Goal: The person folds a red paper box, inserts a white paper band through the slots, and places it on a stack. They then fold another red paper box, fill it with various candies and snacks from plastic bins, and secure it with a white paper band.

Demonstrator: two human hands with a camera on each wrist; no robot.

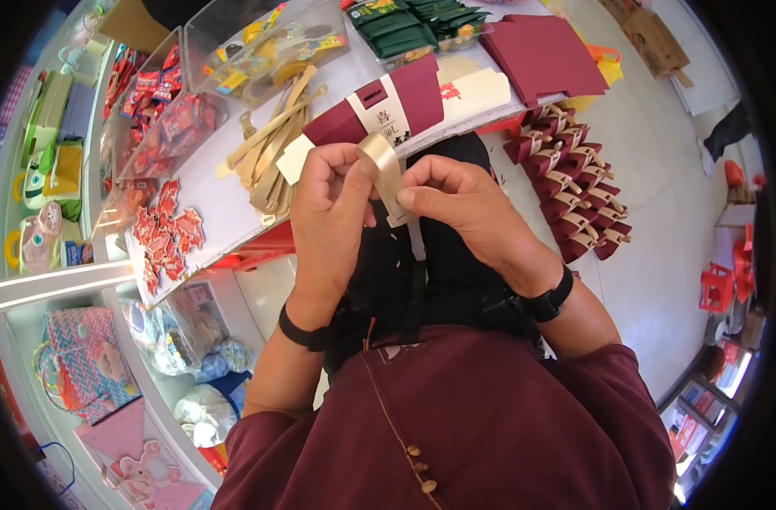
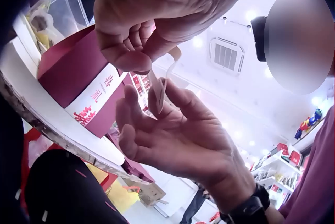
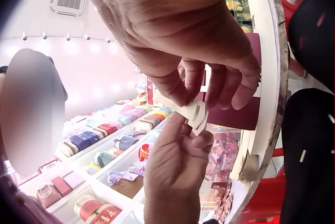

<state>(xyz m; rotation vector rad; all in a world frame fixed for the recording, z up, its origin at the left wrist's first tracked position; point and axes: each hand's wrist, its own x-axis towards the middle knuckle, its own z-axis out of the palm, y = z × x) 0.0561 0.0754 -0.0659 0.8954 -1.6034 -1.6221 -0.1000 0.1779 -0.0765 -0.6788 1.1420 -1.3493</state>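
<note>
Both hands hold a gold paper strip (image 1: 385,172) up in front of the chest, above the table's edge. My left hand (image 1: 354,178) pinches its upper part with thumb and curled fingers; my right hand (image 1: 411,198) pinches its lower end. In the left wrist view the strip (image 2: 161,89) runs edge-on between the left hand (image 2: 137,56) above and the right hand (image 2: 157,110) below. The right wrist view shows the strip's notched white end (image 3: 192,114) between both hands. A flat maroon box (image 1: 379,106) with a white band lies on the table just beyond.
A pile of gold strips (image 1: 273,144) and red paper cutouts (image 1: 163,234) lie on the white table (image 1: 218,204). Clear bins (image 1: 260,42), green packets (image 1: 413,24) and flat maroon cards (image 1: 541,53) sit farther back. Several folded maroon boxes (image 1: 575,191) stand on the floor at right. Shelves fill the left.
</note>
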